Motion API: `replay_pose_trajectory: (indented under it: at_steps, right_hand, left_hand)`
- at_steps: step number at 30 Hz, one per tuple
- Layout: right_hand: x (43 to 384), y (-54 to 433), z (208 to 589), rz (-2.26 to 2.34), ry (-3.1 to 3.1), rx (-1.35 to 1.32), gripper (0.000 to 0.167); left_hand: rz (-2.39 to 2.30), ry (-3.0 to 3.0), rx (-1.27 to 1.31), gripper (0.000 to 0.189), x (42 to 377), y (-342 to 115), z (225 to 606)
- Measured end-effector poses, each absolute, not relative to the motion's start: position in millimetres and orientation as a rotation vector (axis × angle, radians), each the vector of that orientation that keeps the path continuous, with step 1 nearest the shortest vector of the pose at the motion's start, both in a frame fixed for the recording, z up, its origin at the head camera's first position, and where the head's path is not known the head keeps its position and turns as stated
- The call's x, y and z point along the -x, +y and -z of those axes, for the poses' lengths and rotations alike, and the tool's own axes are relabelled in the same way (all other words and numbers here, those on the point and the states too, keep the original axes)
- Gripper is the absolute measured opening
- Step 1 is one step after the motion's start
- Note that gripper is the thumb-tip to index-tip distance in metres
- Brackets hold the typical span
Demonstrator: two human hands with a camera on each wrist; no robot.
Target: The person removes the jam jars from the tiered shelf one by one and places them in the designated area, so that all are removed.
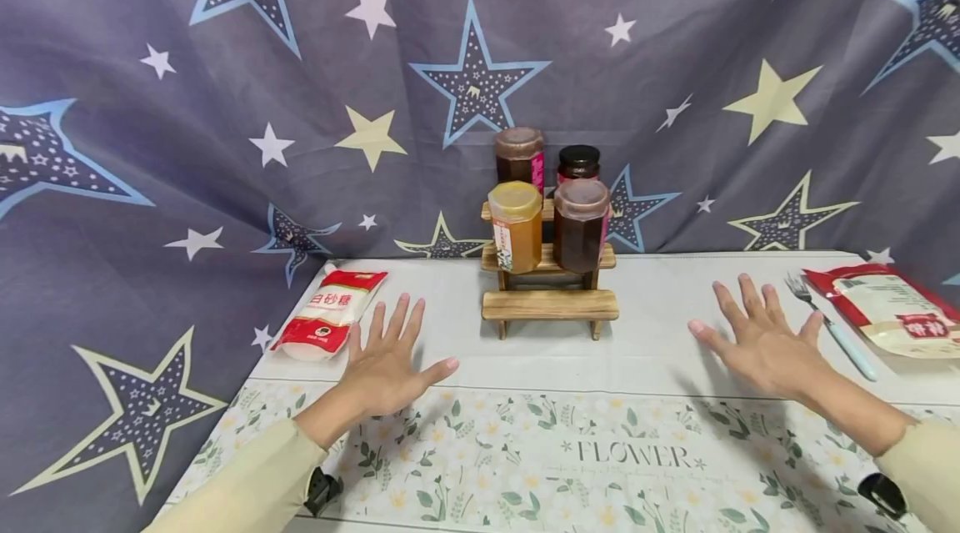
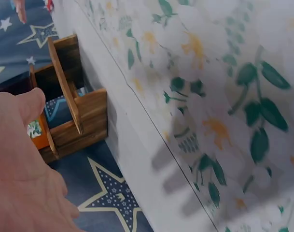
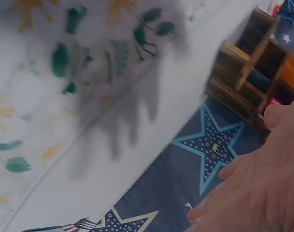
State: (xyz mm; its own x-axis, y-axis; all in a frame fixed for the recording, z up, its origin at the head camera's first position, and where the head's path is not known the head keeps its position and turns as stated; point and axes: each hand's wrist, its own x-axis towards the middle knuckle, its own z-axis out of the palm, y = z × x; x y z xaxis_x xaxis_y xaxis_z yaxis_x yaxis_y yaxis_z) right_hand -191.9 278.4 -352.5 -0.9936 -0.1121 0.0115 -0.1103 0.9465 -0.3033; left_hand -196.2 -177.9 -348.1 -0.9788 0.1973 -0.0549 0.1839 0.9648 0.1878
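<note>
My left hand [image 1: 386, 366] hovers over the table with its fingers spread, holding nothing; a red and white bag of white sugar [image 1: 330, 314] lies just beyond it. Over the table's right side, my right hand [image 1: 765, 343] is likewise spread and bare. A fork [image 1: 832, 324] with a pale blue handle and a red and cream food packet [image 1: 892, 308] lie to its right. Between the hands, a wooden tiered rack [image 1: 550, 305] carries an amber jar [image 1: 516, 226], a dark jar [image 1: 581, 226], another dark jar [image 1: 519, 156] and a black-lidded jar [image 1: 578, 163].
The white table [image 1: 450, 341] has a flower-printed band [image 1: 525, 466] along its near part. Behind it hangs a dark star-patterned cloth [image 1: 592, 74], close behind the rack. On the rack, the lowest step [image 1: 550, 305] bears no jar.
</note>
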Motion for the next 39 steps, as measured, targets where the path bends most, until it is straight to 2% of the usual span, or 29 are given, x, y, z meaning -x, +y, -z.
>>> replay_pose_trajectory:
  at_steps: [7, 12, 27, 39]
  right_hand:
    - [201.9, 273.1, 316.9, 0.509, 3.187, 0.153, 0.088]
    - [210.6, 267.8, 295.6, 0.586, 3.205, 0.155, 0.09]
    - [236.9, 250.5, 280.7, 1.004, 3.238, 0.353, 0.073]
    - [272.4, 242.8, 255.6, 1.275, 3.138, 0.345, 0.077]
  left_hand:
    - [-0.489, 3.018, -0.355, 0.102, 203.3, -163.3, 351.3]
    - [-0.76, 3.061, -0.353, 0.09, 210.7, -151.3, 354.1]
    - [-1.278, 2.951, -0.261, 0.068, 238.1, -129.9, 367.2]
    - [-1.634, 2.725, -0.133, 0.071, 268.3, -115.4, 385.3]
